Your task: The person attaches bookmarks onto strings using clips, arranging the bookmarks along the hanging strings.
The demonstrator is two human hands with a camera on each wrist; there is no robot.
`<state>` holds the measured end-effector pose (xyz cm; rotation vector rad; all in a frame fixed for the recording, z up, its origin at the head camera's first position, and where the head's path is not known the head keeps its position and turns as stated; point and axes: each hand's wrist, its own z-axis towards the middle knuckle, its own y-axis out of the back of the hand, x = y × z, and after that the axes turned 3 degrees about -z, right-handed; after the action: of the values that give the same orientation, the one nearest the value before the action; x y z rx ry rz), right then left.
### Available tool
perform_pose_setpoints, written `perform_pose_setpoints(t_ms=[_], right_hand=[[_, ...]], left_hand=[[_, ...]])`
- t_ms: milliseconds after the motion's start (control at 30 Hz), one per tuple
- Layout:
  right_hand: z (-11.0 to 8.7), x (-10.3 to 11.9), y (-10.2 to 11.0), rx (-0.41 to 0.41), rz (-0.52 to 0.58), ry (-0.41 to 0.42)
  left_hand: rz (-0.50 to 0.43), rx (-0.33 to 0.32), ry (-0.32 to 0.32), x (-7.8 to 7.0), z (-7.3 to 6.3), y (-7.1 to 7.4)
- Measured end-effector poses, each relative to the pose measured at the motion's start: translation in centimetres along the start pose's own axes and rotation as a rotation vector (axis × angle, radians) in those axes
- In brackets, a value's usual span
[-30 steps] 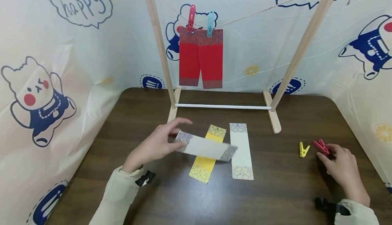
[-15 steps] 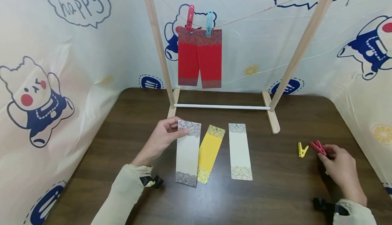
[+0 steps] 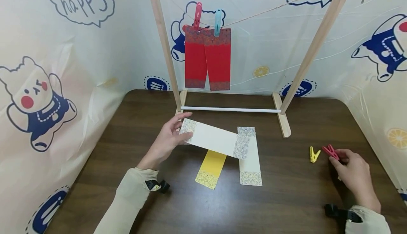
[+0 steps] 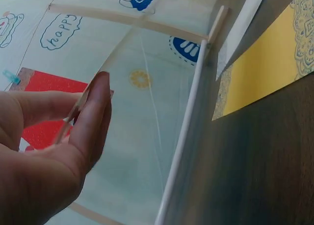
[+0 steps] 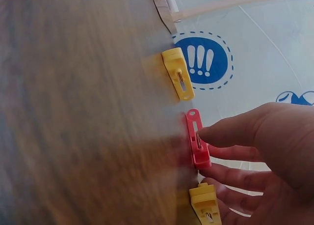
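My left hand (image 3: 160,147) pinches one patterned end of a white card strip (image 3: 213,138) between thumb and fingers. The strip points right and overlaps a yellow card strip (image 3: 210,168) and the top of a second white strip (image 3: 251,167) in the head view. In the left wrist view the held strip is seen nearly edge-on. At the table's right, my right hand (image 3: 356,177) pinches a red clothespin (image 5: 197,139), thumb on one side and index finger on the other. One yellow clothespin (image 3: 314,154) lies just left; another yellow clothespin (image 5: 205,205) sits beneath the fingers.
Behind stands a wooden frame (image 3: 313,50) with a white crossbar (image 3: 229,109) and a string (image 3: 254,15). A pink clothespin (image 3: 197,16) and a blue clothespin (image 3: 217,22) hold two red strips (image 3: 219,62) on the string. A printed sheet surrounds the brown table (image 3: 254,212).
The held white strip swung from slanted to upright, then back to pointing right, now showing a brighter face. My left hand rose slightly. The right hand stayed at the red clothespin.
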<state>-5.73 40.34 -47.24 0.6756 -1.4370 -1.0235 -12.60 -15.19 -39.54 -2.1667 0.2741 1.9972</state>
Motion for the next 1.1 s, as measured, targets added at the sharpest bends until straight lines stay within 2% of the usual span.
perform_pose_setpoints(t_ms=[100,200,367,567,700,833,967,1100], right_hand=[[0.0,0.1,0.0,0.012,0.007,-0.008],[0.0,0.1,-0.1,0.016,0.005,-0.011],[0.0,0.0,-0.2,0.001,0.002,-0.011],[0.0,0.0,-0.1,-0.004,-0.007,0.004],[-0.2,0.0,0.0,0.015,-0.025,-0.005],[-0.4,0.0,0.0,0.016,-0.025,-0.015],[-0.2,0.0,0.0,0.018,-0.027,-0.036],[0.1,0.2,0.0,0.005,-0.026,-0.052]], left_hand=[[0.01,0.023,0.025,0.1,-0.1,-0.1],[0.021,-0.009,0.054,0.3,-0.1,-0.1],[0.007,-0.065,0.059,0.9,0.1,-0.1],[-0.038,-0.03,0.089,1.0,0.1,-0.2],[-0.162,0.025,0.104,1.1,0.0,-0.2],[-0.28,0.129,0.11,1.0,-0.3,-0.2],[-0.32,0.223,0.111,1.0,-0.4,-0.5],[-0.35,0.287,0.107,1.4,-0.1,-1.0]])
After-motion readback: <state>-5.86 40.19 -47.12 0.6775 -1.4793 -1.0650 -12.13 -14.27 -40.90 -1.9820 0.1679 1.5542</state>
